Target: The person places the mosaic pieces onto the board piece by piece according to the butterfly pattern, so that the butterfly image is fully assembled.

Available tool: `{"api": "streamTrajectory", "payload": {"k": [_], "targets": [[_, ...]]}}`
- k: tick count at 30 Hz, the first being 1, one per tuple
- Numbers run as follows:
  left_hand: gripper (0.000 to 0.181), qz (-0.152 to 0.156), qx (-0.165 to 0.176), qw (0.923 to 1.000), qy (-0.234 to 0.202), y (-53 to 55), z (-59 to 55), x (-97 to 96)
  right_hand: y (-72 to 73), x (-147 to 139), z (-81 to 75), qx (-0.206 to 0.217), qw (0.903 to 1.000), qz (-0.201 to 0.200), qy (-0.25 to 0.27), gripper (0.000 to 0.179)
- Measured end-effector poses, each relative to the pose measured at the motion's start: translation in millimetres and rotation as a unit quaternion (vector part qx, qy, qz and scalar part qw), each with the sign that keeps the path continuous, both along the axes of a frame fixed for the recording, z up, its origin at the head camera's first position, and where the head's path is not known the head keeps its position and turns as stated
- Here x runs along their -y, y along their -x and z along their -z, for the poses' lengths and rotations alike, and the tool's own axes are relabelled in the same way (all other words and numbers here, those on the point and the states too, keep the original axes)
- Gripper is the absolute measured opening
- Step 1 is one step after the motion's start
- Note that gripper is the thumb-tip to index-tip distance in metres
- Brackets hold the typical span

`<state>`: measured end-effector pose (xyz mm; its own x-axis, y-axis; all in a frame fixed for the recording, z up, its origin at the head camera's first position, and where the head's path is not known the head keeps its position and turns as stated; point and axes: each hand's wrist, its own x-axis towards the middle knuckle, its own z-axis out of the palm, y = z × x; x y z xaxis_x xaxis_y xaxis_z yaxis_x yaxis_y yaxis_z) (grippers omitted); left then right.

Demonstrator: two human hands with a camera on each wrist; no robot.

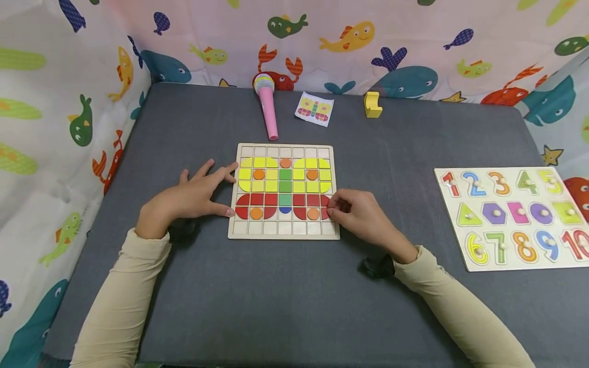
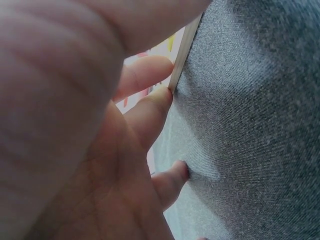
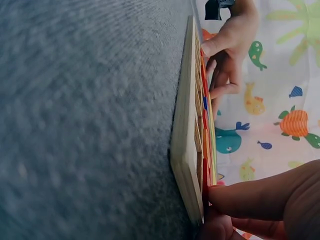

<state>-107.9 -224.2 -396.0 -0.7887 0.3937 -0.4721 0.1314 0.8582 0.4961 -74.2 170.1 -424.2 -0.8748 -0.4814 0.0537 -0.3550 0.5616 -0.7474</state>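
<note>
A square wooden grid board [image 1: 285,231] lies flat on the table, filled with coloured tiles in a butterfly pattern. Yellow tiles [image 1: 259,162] form the upper wings, red tiles [image 1: 257,199] the lower wings, and green tiles [image 1: 285,180] the body. My left hand [image 1: 190,197] has its fingers spread, with thumb and fingertips along the board's left edge. At the board's lower right edge, my right hand [image 1: 361,214] pinches a rounded red tile [image 1: 324,213] between thumb and forefinger; the fingers partly hide it. In the right wrist view, the thumb [image 3: 240,200] overlaps the board's corner.
Behind the board lie a pink toy microphone [image 1: 268,112], a small butterfly pattern card [image 1: 315,109] and a yellow block [image 1: 372,105]. A number and shape puzzle board [image 1: 511,220] lies at the right. A sea-animal printed curtain [image 1: 322,46] borders the grey table [image 1: 276,296].
</note>
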Motion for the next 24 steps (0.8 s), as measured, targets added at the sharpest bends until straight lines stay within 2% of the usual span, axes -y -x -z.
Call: {"api": "streamTrajectory", "payload": {"k": [4,13,15,17,19,21,22,24], "targets": [[0.113,0.000,-0.002,1.0000,0.002,1.1,-2.9,-2.3,0.3,2,1.2,-0.014,0.9999,0.007,0.003,0.004],[0.108,0.005,-0.001,1.0000,0.004,5.2,1.9,-2.2,-0.8,-6,1.8,0.004,0.9988,0.047,0.016,0.003],[0.102,0.005,-0.004,1.0000,-0.002,4.3,3.7,0.0,1.3,-8,0.9,0.002,0.9983,0.055,0.017,0.004],[0.089,0.006,-0.010,0.9999,-0.011,2.4,5.5,3.0,6.0,-11,-0.5,-0.013,0.9981,0.060,0.009,0.006],[0.073,0.002,-0.032,0.9994,-0.014,-1.1,6.7,6.8,13.3,-14,-2.7,-0.040,0.9974,0.060,-0.008,0.008],[0.057,-0.012,-0.081,0.9966,-0.009,-5.6,6.4,11.0,24.3,-16,-4.9,-0.075,0.9948,0.060,-0.035,0.011],[0.049,-0.024,-0.113,0.9933,-0.006,-7.6,5.6,13.2,30.9,-17,-6.2,-0.094,0.9921,0.065,-0.053,0.013],[0.039,-0.060,-0.189,0.9802,0.006,-9.4,4.7,16.6,44.9,-19,-8.7,-0.122,0.9848,0.082,-0.091,0.020]]}}
